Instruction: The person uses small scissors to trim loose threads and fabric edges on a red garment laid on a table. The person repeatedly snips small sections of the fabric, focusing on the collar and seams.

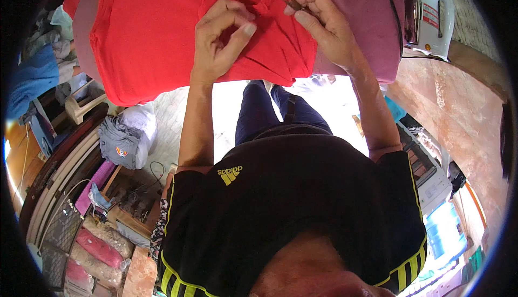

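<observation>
Over red cloth (145, 43), right grip (329, 31) pinching tool (294, 4)

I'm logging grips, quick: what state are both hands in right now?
Left hand: half-curled over the red garment; whether it pinches anything cannot be told.
Right hand: closed on a small dark tool.
</observation>
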The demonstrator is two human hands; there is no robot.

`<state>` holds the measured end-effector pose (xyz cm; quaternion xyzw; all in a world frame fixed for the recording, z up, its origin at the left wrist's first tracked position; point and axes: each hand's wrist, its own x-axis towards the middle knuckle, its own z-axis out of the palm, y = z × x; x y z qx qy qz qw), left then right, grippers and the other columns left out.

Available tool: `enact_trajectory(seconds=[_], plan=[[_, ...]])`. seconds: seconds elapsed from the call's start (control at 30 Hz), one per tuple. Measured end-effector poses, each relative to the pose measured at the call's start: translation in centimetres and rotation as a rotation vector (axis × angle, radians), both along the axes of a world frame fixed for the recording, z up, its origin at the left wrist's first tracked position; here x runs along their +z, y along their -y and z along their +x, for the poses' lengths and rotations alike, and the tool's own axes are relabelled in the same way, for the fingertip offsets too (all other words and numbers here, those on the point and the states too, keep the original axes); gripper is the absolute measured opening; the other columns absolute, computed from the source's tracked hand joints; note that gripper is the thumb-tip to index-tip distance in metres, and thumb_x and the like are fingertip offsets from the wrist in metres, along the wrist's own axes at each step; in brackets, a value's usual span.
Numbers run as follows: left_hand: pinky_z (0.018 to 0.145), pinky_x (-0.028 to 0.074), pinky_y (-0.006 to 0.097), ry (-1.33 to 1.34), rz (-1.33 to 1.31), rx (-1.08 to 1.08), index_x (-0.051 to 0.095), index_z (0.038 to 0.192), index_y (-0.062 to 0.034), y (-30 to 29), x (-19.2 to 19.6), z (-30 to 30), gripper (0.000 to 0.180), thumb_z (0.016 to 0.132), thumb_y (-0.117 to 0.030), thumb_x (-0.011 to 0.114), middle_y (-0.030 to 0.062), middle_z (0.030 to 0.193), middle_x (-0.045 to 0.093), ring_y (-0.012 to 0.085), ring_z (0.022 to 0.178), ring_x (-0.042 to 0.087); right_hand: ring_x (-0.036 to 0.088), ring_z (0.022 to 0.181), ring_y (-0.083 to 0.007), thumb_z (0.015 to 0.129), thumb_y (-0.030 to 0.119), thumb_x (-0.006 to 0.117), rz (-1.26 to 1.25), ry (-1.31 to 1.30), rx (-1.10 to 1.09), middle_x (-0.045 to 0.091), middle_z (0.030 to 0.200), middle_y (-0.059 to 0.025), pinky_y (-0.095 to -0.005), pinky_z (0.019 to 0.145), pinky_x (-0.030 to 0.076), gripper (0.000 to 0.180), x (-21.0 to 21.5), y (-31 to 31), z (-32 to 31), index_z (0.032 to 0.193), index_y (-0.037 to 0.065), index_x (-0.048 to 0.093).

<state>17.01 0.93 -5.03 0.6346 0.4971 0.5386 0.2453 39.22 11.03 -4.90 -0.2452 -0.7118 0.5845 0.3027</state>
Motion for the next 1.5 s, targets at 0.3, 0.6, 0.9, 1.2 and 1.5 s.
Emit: enact_trajectory(seconds=[0.3, 0.6, 0.9, 1.2, 1.5], plan=[[0.061, 0.054, 0.035, -0.561, -0.109, 0.519, 0.076, 0.096, -0.0121, -2.5, 0.2, 4.6, 0.015, 0.082, -0.018, 0.077, 0.0035, 0.090, 0.070, 0.0230, 0.068, 0.069, 0.069, 0.107, -0.0207, 0.104, 0.010, 0.055, -0.052, 0.122, -0.119, 0.070, 0.110, -0.0183, -0.0330, 0.096, 0.051, 0.021, 0.4, 0.1, -1.2, 0.118, -0.004, 0.050], [0.066, 0.053, 0.035, -0.099, -0.331, 0.377, 0.067, 0.097, -0.0026, -2.2, -0.3, 1.6, 0.011, 0.092, -0.013, 0.069, 0.0123, 0.081, 0.068, 0.0225, 0.069, 0.067, 0.069, 0.100, -0.0369, 0.098, 0.020, 0.060, 0.312, 0.458, -0.022, 0.070, 0.108, -0.0189, -0.0454, 0.085, 0.054, 0.027, 1.9, 0.5, -2.0, 0.119, 0.005, 0.052], [0.064, 0.055, 0.028, 0.095, -0.271, 0.249, 0.062, 0.099, 0.0008, -1.8, 1.0, 2.0, 0.005, 0.099, -0.004, 0.060, 0.0093, 0.080, 0.067, 0.0134, 0.069, 0.067, 0.068, 0.094, -0.0401, 0.100, 0.024, 0.056, 0.526, 0.554, -0.032, 0.071, 0.099, -0.0196, -0.0532, 0.075, 0.054, 0.023, 1.9, 0.7, -3.7, 0.107, 0.003, 0.051], [0.063, 0.053, 0.029, 0.334, -0.225, 0.281, 0.059, 0.096, 0.0016, -1.4, 0.0, 1.4, 0.007, 0.100, -0.002, 0.057, 0.0077, 0.085, 0.061, 0.0143, 0.070, 0.066, 0.068, 0.095, -0.0386, 0.098, 0.020, 0.058, 0.497, 0.627, 0.057, 0.070, 0.101, -0.0197, -0.0488, 0.078, 0.054, 0.019, 3.4, 1.7, -3.5, 0.110, 0.006, 0.056], [0.069, 0.052, 0.033, -0.473, -1.174, -0.167, 0.069, 0.095, -0.0010, 13.9, 7.6, -4.4, 0.011, 0.086, -0.006, 0.072, 0.0131, 0.085, 0.071, 0.0223, 0.073, 0.068, 0.070, 0.097, -0.0171, 0.095, 0.013, 0.068, 0.202, 0.354, -0.091, 0.072, 0.104, -0.0076, -0.0327, 0.083, 0.055, 0.027, 2.5, -0.7, 2.6, 0.120, 0.004, 0.064]])
